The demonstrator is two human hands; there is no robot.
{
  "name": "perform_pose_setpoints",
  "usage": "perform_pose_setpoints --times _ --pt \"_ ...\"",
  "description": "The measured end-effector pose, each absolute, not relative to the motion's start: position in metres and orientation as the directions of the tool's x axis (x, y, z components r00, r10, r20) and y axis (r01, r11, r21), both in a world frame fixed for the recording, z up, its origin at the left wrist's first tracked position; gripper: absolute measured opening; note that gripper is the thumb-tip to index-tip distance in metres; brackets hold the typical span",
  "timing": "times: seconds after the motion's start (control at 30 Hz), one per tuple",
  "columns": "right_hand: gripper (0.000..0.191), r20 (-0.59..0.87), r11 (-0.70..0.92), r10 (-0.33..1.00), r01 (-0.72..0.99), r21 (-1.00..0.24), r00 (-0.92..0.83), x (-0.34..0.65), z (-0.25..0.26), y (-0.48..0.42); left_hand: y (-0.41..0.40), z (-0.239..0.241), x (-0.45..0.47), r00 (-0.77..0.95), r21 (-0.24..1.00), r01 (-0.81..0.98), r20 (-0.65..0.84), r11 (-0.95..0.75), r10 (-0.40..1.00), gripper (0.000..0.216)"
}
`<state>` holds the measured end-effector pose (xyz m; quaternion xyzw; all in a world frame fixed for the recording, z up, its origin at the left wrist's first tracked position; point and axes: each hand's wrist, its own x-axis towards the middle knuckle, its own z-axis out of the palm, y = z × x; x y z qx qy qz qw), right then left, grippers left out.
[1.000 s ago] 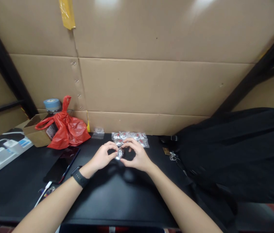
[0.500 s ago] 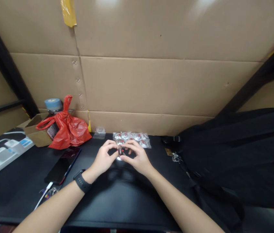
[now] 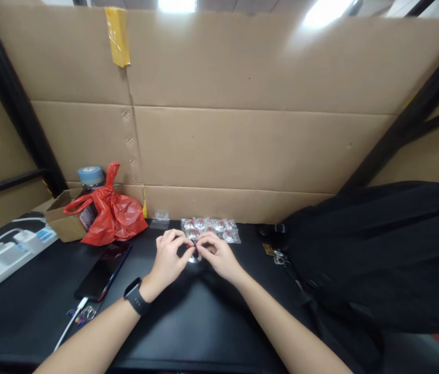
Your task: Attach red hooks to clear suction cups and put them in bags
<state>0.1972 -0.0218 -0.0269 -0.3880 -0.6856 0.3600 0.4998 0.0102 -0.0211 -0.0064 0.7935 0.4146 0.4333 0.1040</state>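
My left hand point(image 3: 170, 257), with a black watch point(image 3: 136, 296) on its wrist, pinches a small round shiny piece point(image 3: 195, 257) with silver, dark and red parts. From the other side, my right hand point(image 3: 219, 257) has its thumb and fingertips closed on the same piece. The fingers cover much of it, so its exact kind is unclear. Just behind my fingers lie several clear plastic packets point(image 3: 223, 228), each with a silver-and-red round item inside. To their left rests an empty-looking clear bag point(image 3: 160, 220).
On the left of the black table point(image 3: 204, 332) are a phone point(image 3: 104, 271) on a white cable, a power strip point(image 3: 13, 259), a cardboard box point(image 3: 66, 221) and a red plastic bag point(image 3: 112, 215). A black backpack point(image 3: 379, 259) fills the right side, beside some keys point(image 3: 279, 257).
My fingertips have drawn closer together around the small round piece, and it now sits turned and lower between them. The camera view has tilted upward, showing ceiling lights above the cardboard wall.
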Motion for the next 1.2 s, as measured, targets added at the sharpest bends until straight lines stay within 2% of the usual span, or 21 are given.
perform_pose_setpoints --times 0.13,0.27,0.37,0.6,0.73,0.8,0.9,1.13,1.2 --pt "0.021 0.447 0.524 0.849 0.332 -0.784 -0.283 0.198 -0.020 -0.027 -0.018 -0.007 0.009 0.342 0.617 0.461 0.540 -0.638 0.769 0.014" --pt "0.018 0.475 0.569 0.820 0.366 -0.736 -0.320 0.200 -0.021 -0.028 -0.012 -0.014 0.010 0.466 0.584 0.529 0.407 -0.616 0.786 0.015" --pt "0.016 0.482 0.577 0.815 0.387 -0.719 -0.320 0.202 -0.026 -0.025 -0.008 -0.019 0.009 0.495 0.583 0.542 0.361 -0.605 0.790 0.012" --pt "0.011 0.493 0.595 0.803 0.509 -0.622 -0.336 0.200 -0.039 -0.018 -0.003 -0.020 0.001 0.496 0.456 0.640 0.368 -0.618 0.786 0.011" --pt "0.027 0.461 0.511 0.847 0.643 -0.571 -0.264 0.201 -0.047 -0.012 0.002 -0.020 -0.004 0.504 0.401 0.679 0.354 -0.615 0.788 0.013" --pt "0.026 0.428 0.481 0.863 0.690 -0.540 -0.267 0.203 -0.051 -0.008 0.005 -0.019 -0.007 0.486 0.401 0.698 0.344 -0.594 0.803 0.014" --pt "0.015 0.390 0.483 0.869 0.692 -0.537 -0.304 0.205 -0.056 -0.002 0.009 -0.019 -0.009 0.456 0.404 0.727 0.321 -0.555 0.830 0.014" --pt "0.007 0.341 0.464 0.882 0.721 -0.515 -0.325 0.203 -0.057 0.004 0.014 -0.021 -0.011 0.412 0.416 0.756 0.298 -0.506 0.861 0.012" --pt "0.007 0.348 0.446 0.892 0.690 -0.569 -0.289 0.203 -0.054 0.002 0.016 -0.023 -0.011 0.399 0.465 0.733 0.298 -0.497 0.867 0.012"
